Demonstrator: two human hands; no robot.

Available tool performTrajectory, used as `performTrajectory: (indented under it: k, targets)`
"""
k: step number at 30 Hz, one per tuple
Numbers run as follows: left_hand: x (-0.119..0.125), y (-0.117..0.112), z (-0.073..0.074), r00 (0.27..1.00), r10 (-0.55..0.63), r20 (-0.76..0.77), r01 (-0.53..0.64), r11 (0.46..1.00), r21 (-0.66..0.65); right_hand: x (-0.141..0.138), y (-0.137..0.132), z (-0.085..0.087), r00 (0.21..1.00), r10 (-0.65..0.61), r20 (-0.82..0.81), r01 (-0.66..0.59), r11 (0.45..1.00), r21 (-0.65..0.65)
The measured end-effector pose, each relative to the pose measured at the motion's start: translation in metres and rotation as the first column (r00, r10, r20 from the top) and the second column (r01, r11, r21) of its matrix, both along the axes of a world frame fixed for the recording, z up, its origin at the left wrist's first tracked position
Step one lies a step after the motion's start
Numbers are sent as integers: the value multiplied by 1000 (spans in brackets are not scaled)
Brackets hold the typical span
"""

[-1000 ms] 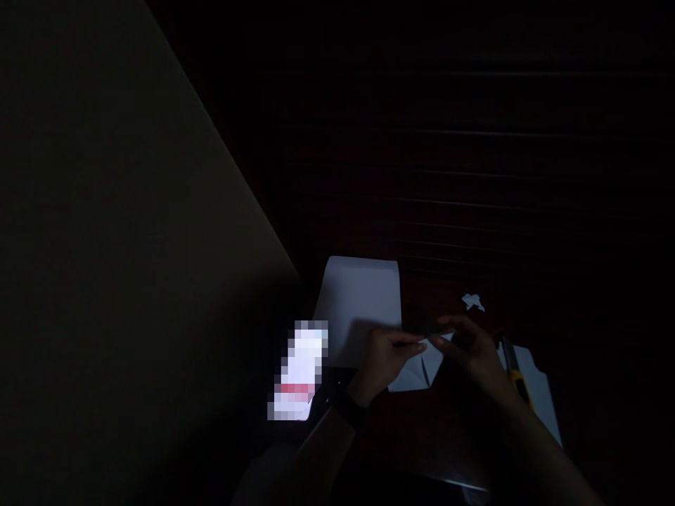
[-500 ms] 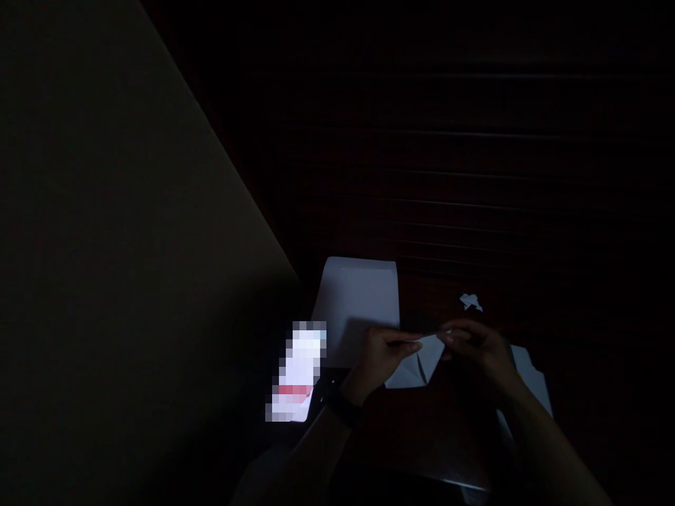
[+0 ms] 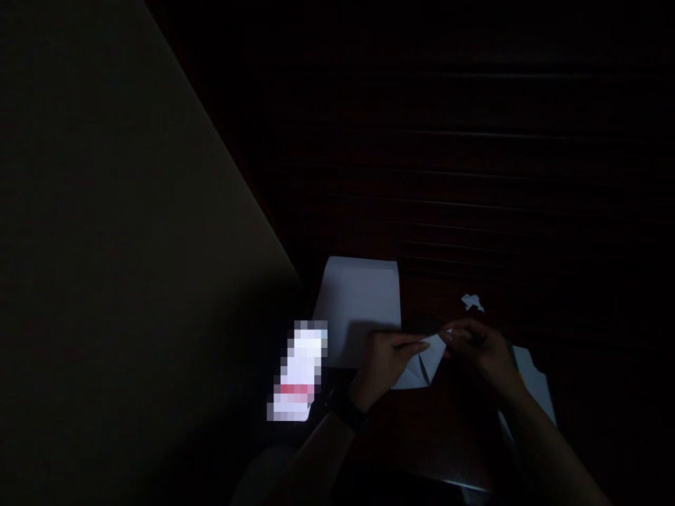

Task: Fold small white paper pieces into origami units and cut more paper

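Note:
A small piece of folded white paper point(image 3: 433, 356) is held between both hands above the dark table. My left hand point(image 3: 387, 360), with a dark band on its wrist, pinches the paper's upper left part between thumb and fingers. At the upper right corner my right hand point(image 3: 477, 348) grips it with thumb and fingertips. A dark gap runs between two folds in the paper's face. The lower left of the paper is partly hidden behind my left hand.
A larger white sheet point(image 3: 361, 292) lies behind my left hand. Left of it glows a phone screen point(image 3: 299, 369), blurred into blocks. A small folded paper shape point(image 3: 472, 303) rests beyond my right hand. More white paper point(image 3: 534, 379) lies partly under my right forearm. A pale wall point(image 3: 131, 211) stands at left.
My left hand has shifted slightly right along the folded paper, covering more of its left side. My right hand keeps its hold on the corner.

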State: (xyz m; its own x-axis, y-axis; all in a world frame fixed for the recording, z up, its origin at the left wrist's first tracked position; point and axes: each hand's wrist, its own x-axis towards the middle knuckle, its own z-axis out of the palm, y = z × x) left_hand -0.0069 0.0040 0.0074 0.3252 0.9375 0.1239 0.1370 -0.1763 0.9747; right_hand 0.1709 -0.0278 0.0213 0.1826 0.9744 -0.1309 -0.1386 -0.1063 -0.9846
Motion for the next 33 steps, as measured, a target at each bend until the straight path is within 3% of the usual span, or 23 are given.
performTrajectory:
  k: [16,27,33]
  targets:
    - [-1,0,-1,996,-24,-88,40,982,184,-2,-1,2,1000,4,5,-4,1000,6]
    - [-1,0,1,997,-6,-78,24,975,221,2,0,-5,998,39,54,-39,999,7]
    - [0,-1,0,996,-59,-65,70,980,188,3,0,-5,989,45,140,-49,999,22]
